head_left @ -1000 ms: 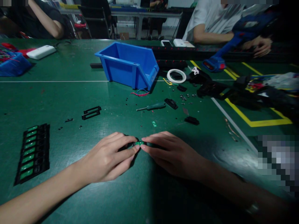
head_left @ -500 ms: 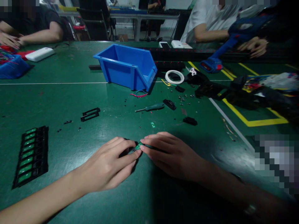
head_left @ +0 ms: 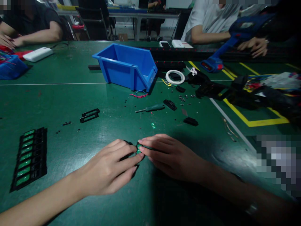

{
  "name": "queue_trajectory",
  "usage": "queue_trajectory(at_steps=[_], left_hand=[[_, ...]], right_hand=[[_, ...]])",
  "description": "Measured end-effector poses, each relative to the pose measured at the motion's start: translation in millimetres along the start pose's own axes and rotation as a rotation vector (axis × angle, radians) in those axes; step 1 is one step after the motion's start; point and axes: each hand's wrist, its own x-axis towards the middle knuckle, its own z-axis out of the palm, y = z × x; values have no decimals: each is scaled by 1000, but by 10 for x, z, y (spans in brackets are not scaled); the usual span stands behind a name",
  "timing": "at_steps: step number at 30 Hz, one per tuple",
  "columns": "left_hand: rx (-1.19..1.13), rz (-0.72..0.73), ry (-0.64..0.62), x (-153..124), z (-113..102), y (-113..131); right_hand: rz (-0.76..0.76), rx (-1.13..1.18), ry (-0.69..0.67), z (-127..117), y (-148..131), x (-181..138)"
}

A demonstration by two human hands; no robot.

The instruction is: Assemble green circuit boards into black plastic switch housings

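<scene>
Between the fingertips of both hands is a small green circuit board [head_left: 139, 148], with a dark part beside it that my fingers mostly cover. My left hand [head_left: 113, 168] pinches it from the left, thumb below and index finger above. From the right, the fingers of my right hand [head_left: 171, 157] close on its other side. To the left lies a black holder [head_left: 39, 157] with a row of green boards in it. Just beyond my hands, another small green board [head_left: 153, 125] rests on the table.
Further out lie a green-handled screwdriver [head_left: 152, 108], black frames [head_left: 90, 115], black plastic pieces [head_left: 191, 121] and loose screws [head_left: 182, 99]. A blue bin [head_left: 127, 70] stands behind them, beside a white tape ring [head_left: 175, 77]. A blue power drill [head_left: 213, 63] and dark cabling sit right. Other people sit across the table.
The green board has turned between my fingers and now sits more upright. My left fingertips have shifted slightly right, and the view has moved a little.
</scene>
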Motion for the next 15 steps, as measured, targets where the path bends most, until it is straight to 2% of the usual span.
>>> queue_trajectory(at_steps=[15], left_hand=[[-52, 67, -125, 52, -34, 31]], right_hand=[[-9, 60, 77, 17, 28, 2]])
